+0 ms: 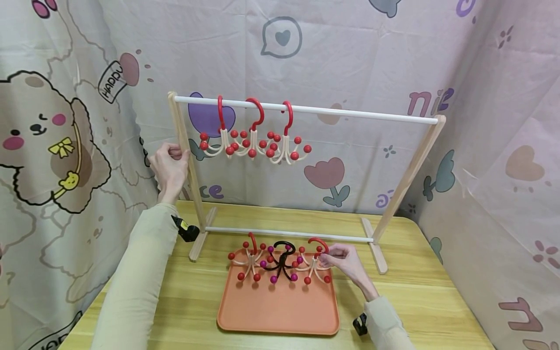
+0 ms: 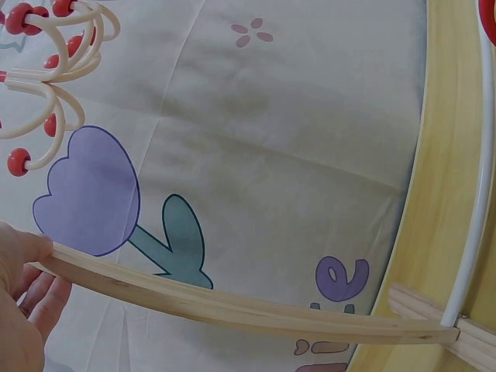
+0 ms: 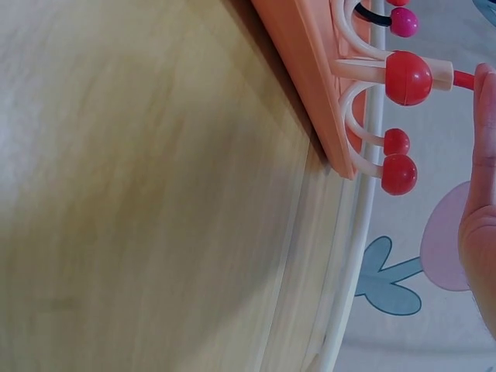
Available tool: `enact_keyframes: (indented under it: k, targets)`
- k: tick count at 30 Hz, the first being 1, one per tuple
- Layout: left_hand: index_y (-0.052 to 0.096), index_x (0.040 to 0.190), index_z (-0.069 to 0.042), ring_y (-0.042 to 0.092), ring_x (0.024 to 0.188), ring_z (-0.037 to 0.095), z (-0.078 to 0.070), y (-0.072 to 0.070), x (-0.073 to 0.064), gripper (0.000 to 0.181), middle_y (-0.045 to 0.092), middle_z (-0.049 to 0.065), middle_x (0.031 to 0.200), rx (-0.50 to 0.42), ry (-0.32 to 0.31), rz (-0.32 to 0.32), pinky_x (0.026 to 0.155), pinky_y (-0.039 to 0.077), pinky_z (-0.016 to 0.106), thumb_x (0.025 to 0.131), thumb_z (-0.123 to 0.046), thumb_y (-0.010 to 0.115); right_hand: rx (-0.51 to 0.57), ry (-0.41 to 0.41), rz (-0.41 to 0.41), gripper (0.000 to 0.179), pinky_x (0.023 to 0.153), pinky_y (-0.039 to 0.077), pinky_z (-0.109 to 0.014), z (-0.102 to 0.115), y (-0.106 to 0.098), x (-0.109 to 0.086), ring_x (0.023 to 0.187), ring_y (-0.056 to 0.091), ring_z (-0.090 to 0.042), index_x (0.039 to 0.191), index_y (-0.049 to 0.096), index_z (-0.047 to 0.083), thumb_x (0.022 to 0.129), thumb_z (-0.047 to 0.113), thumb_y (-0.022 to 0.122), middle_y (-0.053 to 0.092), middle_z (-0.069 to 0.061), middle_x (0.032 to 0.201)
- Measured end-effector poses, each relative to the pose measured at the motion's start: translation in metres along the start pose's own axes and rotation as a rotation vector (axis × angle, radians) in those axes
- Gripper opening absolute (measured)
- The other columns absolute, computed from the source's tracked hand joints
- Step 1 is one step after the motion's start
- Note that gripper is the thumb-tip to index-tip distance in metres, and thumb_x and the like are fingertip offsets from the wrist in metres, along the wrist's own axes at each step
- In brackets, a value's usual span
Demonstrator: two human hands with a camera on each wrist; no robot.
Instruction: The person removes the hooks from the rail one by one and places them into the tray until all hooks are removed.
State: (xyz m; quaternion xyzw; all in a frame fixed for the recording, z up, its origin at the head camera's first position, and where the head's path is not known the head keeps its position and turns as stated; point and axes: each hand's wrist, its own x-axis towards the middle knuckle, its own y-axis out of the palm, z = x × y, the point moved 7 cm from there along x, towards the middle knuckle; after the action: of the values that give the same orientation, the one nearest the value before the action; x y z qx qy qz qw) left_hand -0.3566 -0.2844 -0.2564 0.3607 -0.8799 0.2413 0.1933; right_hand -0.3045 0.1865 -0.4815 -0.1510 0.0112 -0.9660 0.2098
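At the upright left post [image 1: 192,187] of a wooden rack, my left hand [image 1: 169,169] pinches the wood between thumb and fingers. My right hand [image 1: 346,262] pinches the red hook of a cream claw hanger [image 3: 364,71] with red ball tips, at the right end of a row on the orange tray [image 1: 276,313]. Beside it on the tray are a black claw hanger [image 1: 282,260] with magenta balls and another cream claw hanger [image 1: 251,261]. Three more cream hangers [image 1: 253,141] with red hooks hang from the white top rail [image 1: 350,113], toward its left end.
The rack's right post [image 1: 409,177] slants up behind my right hand. A white lower bar [image 1: 288,234] runs behind the tray, between the wooden feet [image 1: 375,248]. A printed curtain [image 1: 358,53] surrounds the wooden table [image 1: 415,301] at the back and sides.
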Motion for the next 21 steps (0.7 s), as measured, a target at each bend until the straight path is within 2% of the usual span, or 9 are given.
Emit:
enact_keyframes:
  k: [3, 7, 10, 15, 21]
  targets:
    - [0.068, 0.114, 0.002, 0.050, 0.115, 0.034, 0.000, 0.000, 0.000, 0.028, 0.072, 0.024, 0.110, 0.002, -0.001, 0.001, 0.107, 0.032, 0.045, 0.094, -0.017, 0.068, -0.004, 0.021, -0.014, 0.027, 0.069, 0.060, -0.049, 0.000, -0.001, 0.000, 0.071, 0.076, -0.020, 0.101, 0.058, -0.025, 0.090, -0.002, 0.068, 0.071, -0.034, 0.089]
    - [0.068, 0.115, 0.002, 0.050, 0.116, 0.035, 0.000, 0.000, 0.000, 0.028, 0.072, 0.024, 0.111, 0.000, -0.001, 0.006, 0.108, 0.031, 0.045, 0.094, -0.017, 0.068, -0.061, 0.029, -0.035, 0.026, 0.058, 0.060, -0.043, 0.002, -0.003, 0.000, 0.060, 0.070, -0.011, 0.102, 0.061, -0.020, 0.090, 0.000, 0.070, 0.076, -0.010, 0.075]
    - [0.068, 0.116, 0.002, 0.050, 0.118, 0.035, 0.000, 0.000, 0.000, 0.029, 0.071, 0.024, 0.112, -0.002, -0.002, 0.011, 0.109, 0.031, 0.045, 0.094, -0.018, 0.067, -0.118, -0.022, -0.047, 0.019, 0.045, 0.052, -0.037, 0.010, -0.006, 0.004, 0.049, 0.060, -0.008, 0.101, 0.064, -0.016, 0.091, 0.000, 0.068, 0.071, 0.007, 0.067]
    - [0.068, 0.116, 0.003, 0.056, 0.116, 0.036, -0.001, -0.001, 0.000, 0.029, 0.072, 0.025, 0.111, -0.008, 0.003, 0.005, 0.108, 0.035, 0.046, 0.094, -0.017, 0.068, -0.151, -0.093, -0.074, 0.016, 0.038, 0.039, -0.032, 0.030, -0.013, 0.013, 0.043, 0.048, -0.007, 0.100, 0.066, -0.014, 0.092, -0.001, 0.067, 0.066, 0.012, 0.064]
    - [0.068, 0.115, 0.002, 0.052, 0.116, 0.036, 0.000, 0.000, 0.000, 0.029, 0.072, 0.024, 0.111, 0.004, 0.000, 0.007, 0.107, 0.032, 0.045, 0.095, -0.018, 0.068, -0.226, -0.080, -0.116, 0.019, 0.043, 0.042, -0.024, 0.065, -0.023, 0.033, 0.049, 0.050, -0.003, 0.103, 0.067, -0.013, 0.091, 0.002, 0.069, 0.064, 0.011, 0.062]
